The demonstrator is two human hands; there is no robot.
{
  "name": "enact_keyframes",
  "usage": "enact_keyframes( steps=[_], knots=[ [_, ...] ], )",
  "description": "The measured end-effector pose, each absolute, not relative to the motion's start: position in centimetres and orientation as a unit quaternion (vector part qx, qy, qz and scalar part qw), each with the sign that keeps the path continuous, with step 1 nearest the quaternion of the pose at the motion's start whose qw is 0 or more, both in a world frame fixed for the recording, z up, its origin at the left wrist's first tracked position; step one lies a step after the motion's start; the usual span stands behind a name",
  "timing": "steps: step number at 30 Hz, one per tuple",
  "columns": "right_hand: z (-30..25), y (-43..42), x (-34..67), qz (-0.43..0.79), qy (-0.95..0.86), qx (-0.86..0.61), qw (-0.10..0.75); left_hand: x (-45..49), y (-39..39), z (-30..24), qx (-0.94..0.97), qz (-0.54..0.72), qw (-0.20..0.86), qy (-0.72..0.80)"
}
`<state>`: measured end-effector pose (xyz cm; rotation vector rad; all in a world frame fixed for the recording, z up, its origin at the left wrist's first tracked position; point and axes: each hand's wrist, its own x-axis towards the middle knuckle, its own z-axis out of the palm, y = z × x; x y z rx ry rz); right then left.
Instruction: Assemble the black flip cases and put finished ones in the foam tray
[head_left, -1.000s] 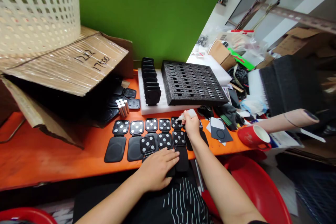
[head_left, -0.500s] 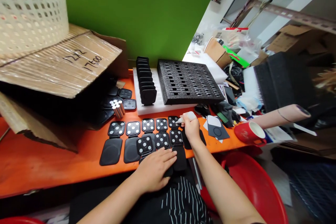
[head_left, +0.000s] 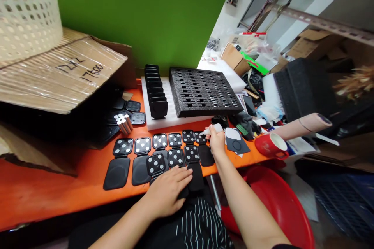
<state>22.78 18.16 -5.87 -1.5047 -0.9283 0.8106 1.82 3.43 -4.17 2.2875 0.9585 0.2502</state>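
Observation:
Several open black hinged cases point(head_left: 159, 151) with round white dots lie in two rows on the orange table point(head_left: 58, 186). My left hand point(head_left: 168, 190) lies flat, fingers spread, on the black flaps at the table's near edge. My right hand point(head_left: 216, 142) is closed round a small white squeeze bottle point(head_left: 214, 128). The bottle's tip points left at the rightmost dotted case point(head_left: 201, 137).
A black foam tray point(head_left: 204, 91) and a row of upright black cases point(head_left: 156, 90) stand on white foam behind. A stack of small metal discs point(head_left: 122, 122) stands left, under a cardboard box point(head_left: 58, 74). A red mug point(head_left: 270, 146), a cardboard tube point(head_left: 304, 126) and clutter lie right.
The view has drifted right, so everything sits further left in frame. My right hand with the bottle has shifted slightly right along the back row. My left hand stays flat.

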Motion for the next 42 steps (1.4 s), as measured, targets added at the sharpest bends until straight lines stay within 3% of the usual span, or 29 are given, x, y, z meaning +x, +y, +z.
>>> enact_keyframes(
  steps=[7, 14, 22, 37, 42],
  knots=[
    [-5.8, 17.3, 23.4, 0.341, -0.394, -0.631, 0.575, 1.9, 3.5, -4.0, 0.873, 0.072, 0.315, 0.366],
    [-5.5, 16.2, 23.6, 0.307, -0.444, -0.666, 0.515, 2.0, 3.6, -4.0, 0.871, 0.077, 0.318, 0.366],
    [-5.0, 18.1, 26.6, 0.319, -0.326, -0.634, 0.624, 1.9, 3.5, -4.3, 0.872, 0.093, 0.315, 0.362],
    [-5.2, 17.9, 27.6, 0.295, -0.357, -0.653, 0.599, 1.8, 3.5, -4.5, 0.873, 0.109, 0.31, 0.361],
    [-5.0, 17.0, 28.1, 0.258, -0.413, -0.679, 0.55, 1.9, 3.6, -4.3, 0.872, 0.1, 0.315, 0.36]
  ],
)
